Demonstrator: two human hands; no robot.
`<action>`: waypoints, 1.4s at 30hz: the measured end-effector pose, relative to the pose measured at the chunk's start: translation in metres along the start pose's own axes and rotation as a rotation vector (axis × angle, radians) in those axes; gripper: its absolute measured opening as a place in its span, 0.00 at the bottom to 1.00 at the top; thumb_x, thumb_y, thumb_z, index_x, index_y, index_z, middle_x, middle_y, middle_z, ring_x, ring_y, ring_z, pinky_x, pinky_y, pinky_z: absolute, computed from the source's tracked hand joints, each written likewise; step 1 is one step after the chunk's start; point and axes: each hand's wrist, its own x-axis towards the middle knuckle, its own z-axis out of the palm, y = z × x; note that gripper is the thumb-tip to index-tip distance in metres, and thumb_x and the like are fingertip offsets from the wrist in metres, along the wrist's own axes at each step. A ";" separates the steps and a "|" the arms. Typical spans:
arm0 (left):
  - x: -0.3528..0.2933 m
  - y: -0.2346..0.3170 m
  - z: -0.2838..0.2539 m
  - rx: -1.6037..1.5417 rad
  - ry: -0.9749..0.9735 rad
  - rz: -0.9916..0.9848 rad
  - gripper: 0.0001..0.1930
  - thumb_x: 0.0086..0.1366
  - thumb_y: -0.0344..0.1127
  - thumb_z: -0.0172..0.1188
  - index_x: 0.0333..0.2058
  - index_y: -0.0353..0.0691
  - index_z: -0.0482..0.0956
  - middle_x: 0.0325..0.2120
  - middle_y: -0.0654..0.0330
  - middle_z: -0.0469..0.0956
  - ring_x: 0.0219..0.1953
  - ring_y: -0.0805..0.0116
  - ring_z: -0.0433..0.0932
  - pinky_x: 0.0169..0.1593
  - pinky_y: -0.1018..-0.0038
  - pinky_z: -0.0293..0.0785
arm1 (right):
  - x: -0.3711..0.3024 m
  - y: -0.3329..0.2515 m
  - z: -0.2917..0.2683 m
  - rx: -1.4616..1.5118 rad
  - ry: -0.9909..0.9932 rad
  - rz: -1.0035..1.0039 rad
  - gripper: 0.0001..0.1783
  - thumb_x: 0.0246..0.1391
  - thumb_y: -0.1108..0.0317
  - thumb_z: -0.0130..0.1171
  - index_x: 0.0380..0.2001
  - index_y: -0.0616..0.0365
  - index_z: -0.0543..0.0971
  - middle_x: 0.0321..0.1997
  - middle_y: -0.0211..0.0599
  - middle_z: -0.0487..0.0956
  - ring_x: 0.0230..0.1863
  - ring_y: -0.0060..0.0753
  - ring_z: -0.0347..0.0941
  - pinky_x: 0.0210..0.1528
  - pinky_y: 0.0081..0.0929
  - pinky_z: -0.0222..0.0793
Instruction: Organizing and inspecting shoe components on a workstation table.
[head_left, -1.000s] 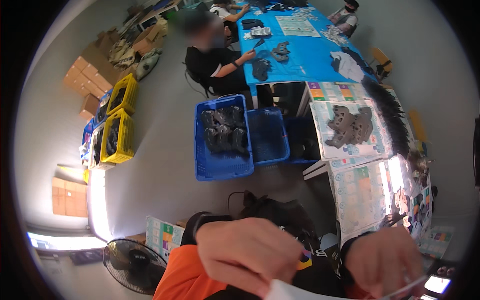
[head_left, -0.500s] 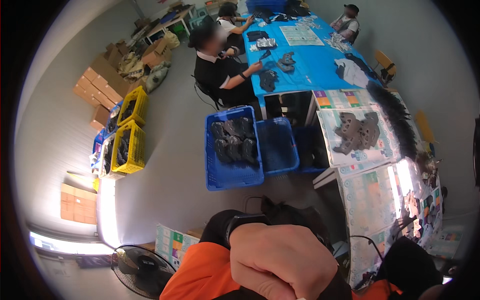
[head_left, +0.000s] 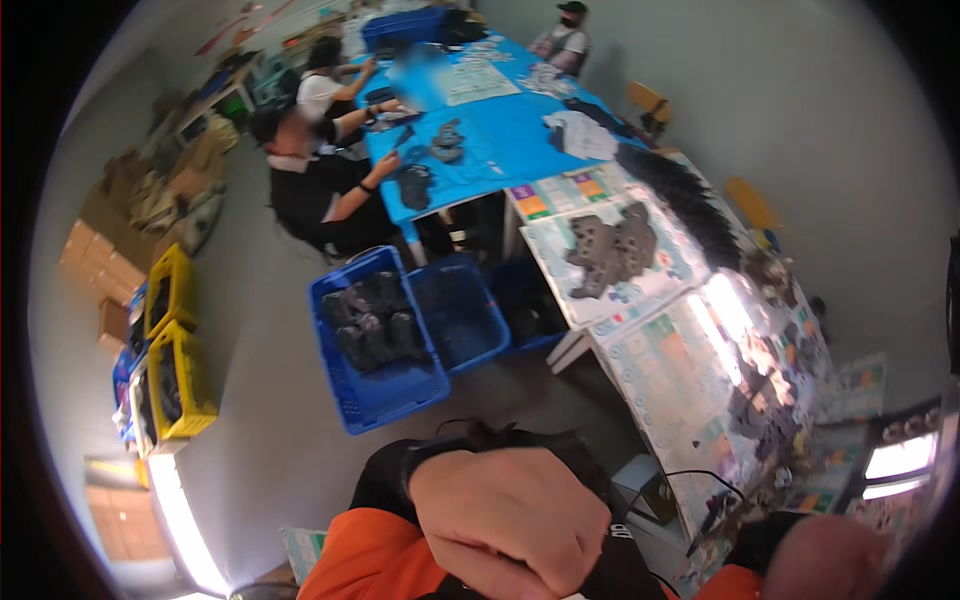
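Note:
My left hand (head_left: 510, 515) is close in front of me at the lower middle, back upward and fingers curled in. An orange and black sleeve (head_left: 375, 555) covers that arm. What the fingers hold, if anything, is hidden beneath the hand, over dark cloth. My right hand (head_left: 830, 560) shows at the lower right as a smeared shape, its fingers not discernible. Beyond my left hand stands a blue crate (head_left: 385, 405) with several dark, shoe-like molded parts (head_left: 375, 320). Grey slotted parts (head_left: 610, 248) lie on the patterned table covering to the right.
A second blue crate (head_left: 460, 310) stands beside the first. Two people sit left of the blue-covered table (head_left: 490, 160), a third at its far end. Yellow crates (head_left: 185, 385) and cardboard boxes line the left. Loose parts (head_left: 765, 400) and a black cable lie on the right-hand table.
The view has swung to the right, so the room slides left and tilts. My left hand stays curled in; my right hand has come into view at the lower right.

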 end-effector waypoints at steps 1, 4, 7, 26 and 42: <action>0.005 0.006 -0.010 0.120 0.064 -0.123 0.09 0.72 0.33 0.58 0.38 0.31 0.80 0.33 0.52 0.81 0.31 0.52 0.81 0.35 0.63 0.76 | -0.015 0.001 -0.008 -0.105 -0.142 0.076 0.15 0.65 0.52 0.59 0.50 0.42 0.77 0.58 0.32 0.71 0.61 0.34 0.66 0.58 0.37 0.67; -0.017 0.001 -0.036 0.440 0.236 -0.563 0.03 0.66 0.27 0.65 0.33 0.35 0.84 0.32 0.57 0.83 0.32 0.56 0.82 0.37 0.67 0.77 | -0.042 -0.021 0.010 -0.448 -0.460 0.530 0.07 0.45 0.73 0.61 0.32 0.59 0.77 0.43 0.44 0.75 0.47 0.45 0.74 0.47 0.37 0.71; -0.060 -0.016 -0.051 0.563 0.489 -1.057 0.04 0.67 0.27 0.64 0.38 0.32 0.83 0.31 0.57 0.83 0.31 0.66 0.83 0.37 0.76 0.76 | -0.087 -0.025 0.000 -0.457 -0.827 0.797 0.10 0.44 0.79 0.64 0.34 0.59 0.80 0.43 0.42 0.75 0.47 0.46 0.72 0.50 0.38 0.69; -0.254 -0.154 -0.084 0.961 0.578 -1.566 0.16 0.77 0.37 0.53 0.51 0.30 0.81 0.43 0.53 0.85 0.44 0.66 0.82 0.50 0.72 0.77 | -0.394 -0.098 -0.221 -0.533 -1.106 1.822 0.06 0.56 0.69 0.65 0.35 0.58 0.83 0.35 0.43 0.83 0.40 0.55 0.79 0.45 0.42 0.75; -0.238 -0.084 0.051 2.093 2.035 -1.235 0.43 0.71 0.48 0.61 0.72 0.28 0.50 0.23 0.54 0.84 0.17 0.66 0.79 0.24 0.72 0.74 | -0.680 0.065 -0.035 0.978 -0.529 2.129 0.17 0.69 0.61 0.50 0.54 0.57 0.76 0.28 0.31 0.77 0.22 0.28 0.70 0.25 0.27 0.68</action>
